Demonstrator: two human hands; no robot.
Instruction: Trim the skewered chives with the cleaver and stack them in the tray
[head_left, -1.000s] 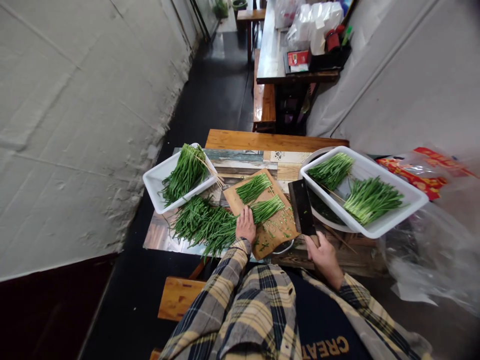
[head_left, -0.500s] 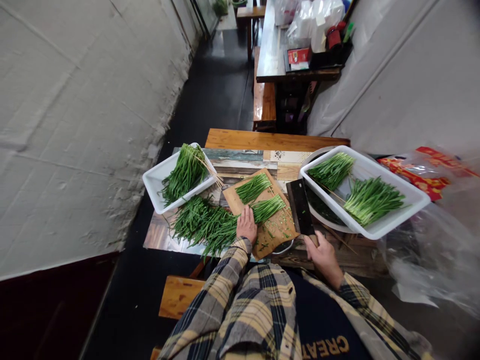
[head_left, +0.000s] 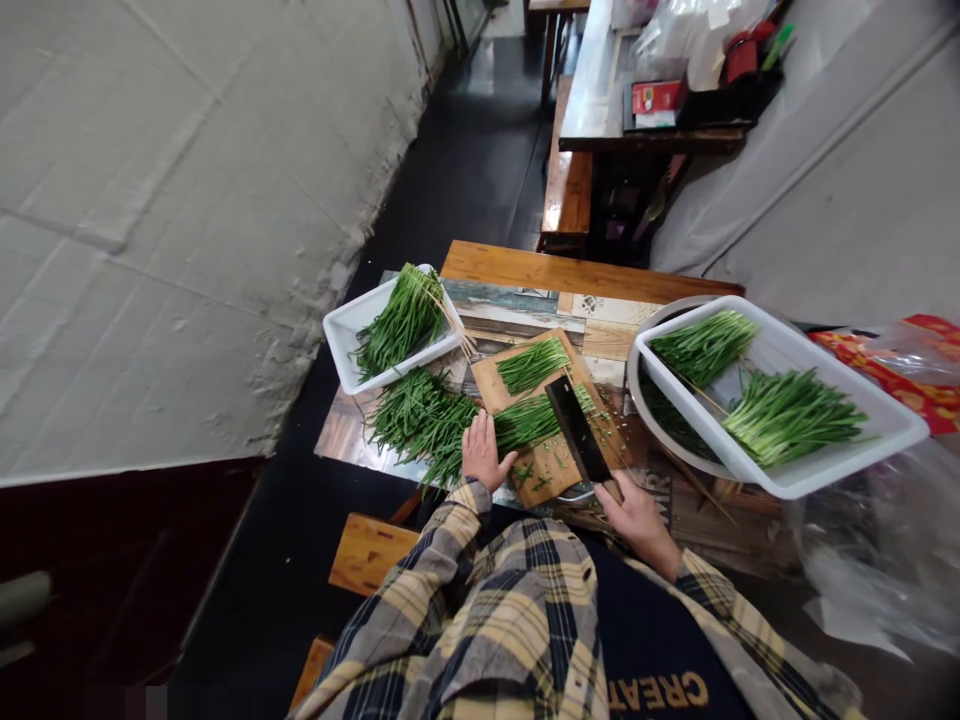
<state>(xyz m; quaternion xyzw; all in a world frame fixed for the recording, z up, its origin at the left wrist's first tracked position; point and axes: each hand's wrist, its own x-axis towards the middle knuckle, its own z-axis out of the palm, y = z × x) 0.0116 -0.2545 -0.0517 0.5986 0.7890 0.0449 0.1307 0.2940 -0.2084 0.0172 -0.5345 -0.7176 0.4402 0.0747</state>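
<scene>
My left hand presses down on a bunch of green chives lying across a wooden cutting board. My right hand grips the handle of a dark cleaver, whose blade is angled over the board just right of that bunch. A second cut bunch of chives lies at the board's far end. Green trimmings dot the board near its front edge.
A loose heap of chives lies left of the board. A white tray at the left holds chives and skewers. A larger white tray with two bunches rests on a metal bowl at the right. Plastic bags lie far right.
The cleaver has swung leftwards from beside the board to over it, near the chives under my left hand. My head has shifted, so the table sits further right in view.
</scene>
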